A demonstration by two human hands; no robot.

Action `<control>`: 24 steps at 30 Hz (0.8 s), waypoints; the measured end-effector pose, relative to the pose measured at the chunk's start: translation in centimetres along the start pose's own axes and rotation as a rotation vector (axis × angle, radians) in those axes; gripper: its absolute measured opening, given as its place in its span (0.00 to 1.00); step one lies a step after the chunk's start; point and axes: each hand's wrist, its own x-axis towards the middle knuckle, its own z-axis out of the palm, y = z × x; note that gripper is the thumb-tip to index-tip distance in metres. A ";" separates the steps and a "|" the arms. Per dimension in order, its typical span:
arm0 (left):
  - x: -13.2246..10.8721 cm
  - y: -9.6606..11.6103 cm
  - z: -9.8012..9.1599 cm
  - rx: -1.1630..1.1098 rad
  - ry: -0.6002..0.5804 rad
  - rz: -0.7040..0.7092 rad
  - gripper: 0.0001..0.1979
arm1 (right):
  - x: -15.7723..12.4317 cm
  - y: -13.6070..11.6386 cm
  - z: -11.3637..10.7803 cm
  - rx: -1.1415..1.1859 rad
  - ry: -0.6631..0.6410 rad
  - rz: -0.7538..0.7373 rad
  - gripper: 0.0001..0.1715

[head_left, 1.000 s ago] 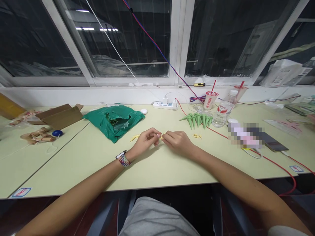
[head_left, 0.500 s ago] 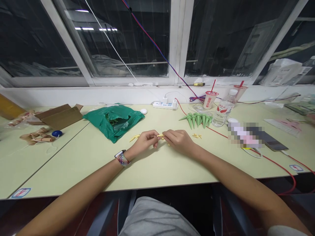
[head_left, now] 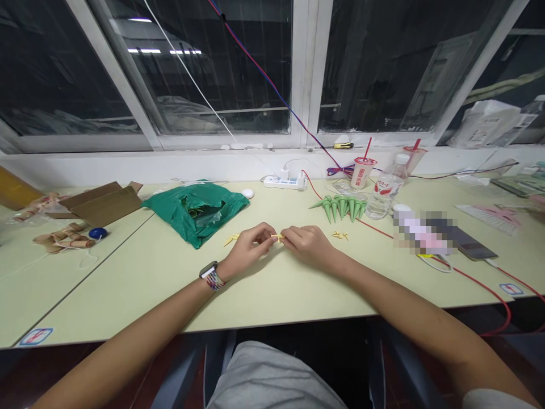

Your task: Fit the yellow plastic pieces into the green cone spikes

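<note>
Above the middle of the table, my left hand (head_left: 252,248) and my right hand (head_left: 307,243) meet around a small yellow piece (head_left: 277,238). Thumb and fingers of both hands pinch it, one hand at each end; most of it is covered, so its exact kind cannot be made out. Left of my left hand lie a few slim yellow pieces (head_left: 231,240), partly hidden by that hand. Beyond my right hand is a little pile of smaller yellow bits (head_left: 340,235). Several green cone-shaped pieces (head_left: 342,207) lie in a row farther back.
A torn green plastic bag (head_left: 196,210) lies back left, near a cardboard piece (head_left: 100,204) and wooden toy parts (head_left: 70,236). Back right stand a paper cup (head_left: 361,172) and a water bottle (head_left: 385,193). A power strip (head_left: 285,181) sits by the wall; a red cable (head_left: 472,284) crosses the right side.
The yellow piece between my fingers sits slightly lower and shows at a different angle. My left thumb has shifted toward it; both hands stay in nearly the same place.
</note>
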 end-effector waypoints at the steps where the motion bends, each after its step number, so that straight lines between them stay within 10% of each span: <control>1: 0.0 0.0 -0.1 0.023 -0.001 0.013 0.14 | 0.0 0.0 0.0 0.007 -0.007 0.001 0.19; 11: -0.1 0.3 -0.2 0.214 -0.035 0.012 0.27 | 0.0 -0.2 -0.1 0.010 0.021 -0.004 0.18; 24: -0.1 0.2 -0.3 0.178 -0.022 0.037 0.15 | -0.2 0.0 0.1 0.029 -0.015 0.016 0.17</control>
